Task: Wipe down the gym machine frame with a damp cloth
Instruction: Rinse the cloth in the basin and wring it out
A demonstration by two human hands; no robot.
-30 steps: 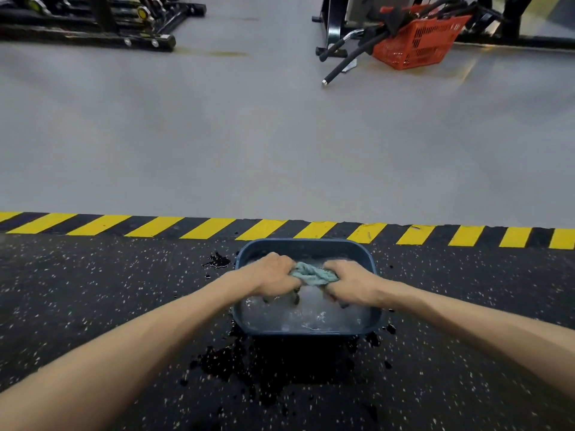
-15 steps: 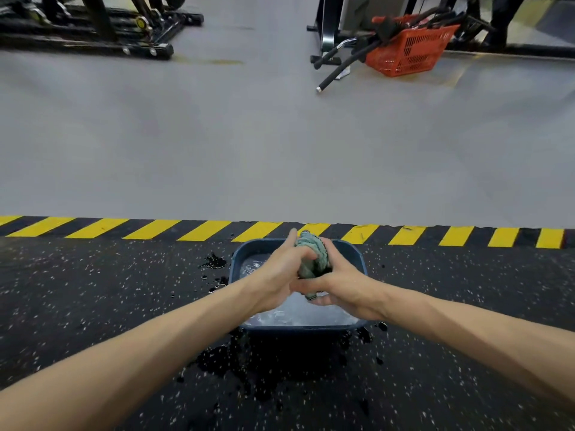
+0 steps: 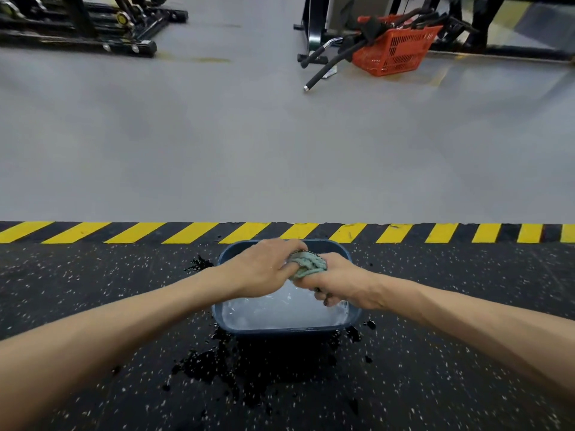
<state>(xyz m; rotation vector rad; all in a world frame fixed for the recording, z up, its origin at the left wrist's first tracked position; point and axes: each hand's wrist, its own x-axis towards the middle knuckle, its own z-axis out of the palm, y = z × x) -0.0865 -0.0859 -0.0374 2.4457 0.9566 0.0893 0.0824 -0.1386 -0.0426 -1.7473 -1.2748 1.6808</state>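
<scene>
Nearest the cam it's black rubber flooring w/ white flecks, and a dark wet splash patch spread out in front of a blue tub w/ water in it. Both hands are over the tub: left hand and right hand are each clenched tight round opposite ends of a bunched teal cloth, held just above the water near the tub's far rim. Past that, a yellow/black hazard stripe runs edge to edge, then plain grey floor. Far left there's a black machine frame, far right an orange basket w/ black bars leaning on it. No readable labels or writing anywhere.
</scene>
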